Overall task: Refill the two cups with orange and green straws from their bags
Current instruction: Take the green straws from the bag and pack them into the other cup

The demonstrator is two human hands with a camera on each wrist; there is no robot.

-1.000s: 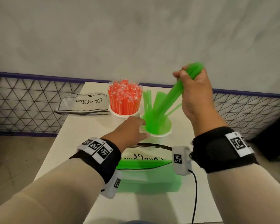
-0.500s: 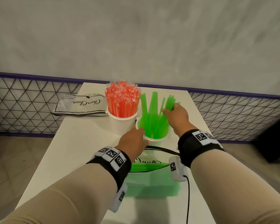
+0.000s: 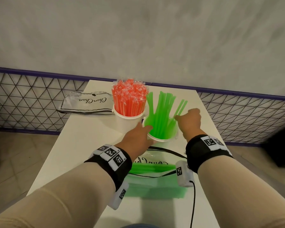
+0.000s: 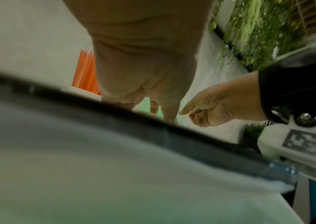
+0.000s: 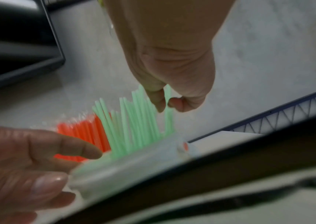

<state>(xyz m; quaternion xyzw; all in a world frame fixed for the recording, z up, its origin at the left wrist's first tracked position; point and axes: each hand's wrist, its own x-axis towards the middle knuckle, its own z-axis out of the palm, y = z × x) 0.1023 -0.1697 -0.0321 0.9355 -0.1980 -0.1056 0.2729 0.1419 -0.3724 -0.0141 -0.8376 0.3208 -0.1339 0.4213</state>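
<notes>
A white cup point(image 3: 127, 124) packed with wrapped orange straws point(image 3: 129, 99) stands at the table's far end. Right beside it a second white cup point(image 3: 161, 139) holds loose green straws point(image 3: 161, 112) that fan outward. My left hand point(image 3: 143, 132) grips this cup's near left side, thumb point(image 5: 76, 147) over the rim. My right hand point(image 3: 188, 120) sits at the cup's right, fingers curled. In the right wrist view its thumb and a finger point(image 5: 167, 106) pinch one green straw point(image 5: 168, 119). The bag of green straws point(image 3: 151, 168) lies under my wrists.
An empty clear printed bag point(image 3: 87, 104) lies left of the orange cup. The white table point(image 3: 82, 153) is narrow, with black wire mesh point(image 3: 31, 102) on both sides and a grey wall behind. A black cable point(image 3: 193, 203) hangs from my right wrist.
My right hand brought the green bundle down into the cup, let most of it fan out, then slid down to the cup's right side. The left hand stayed on the cup.
</notes>
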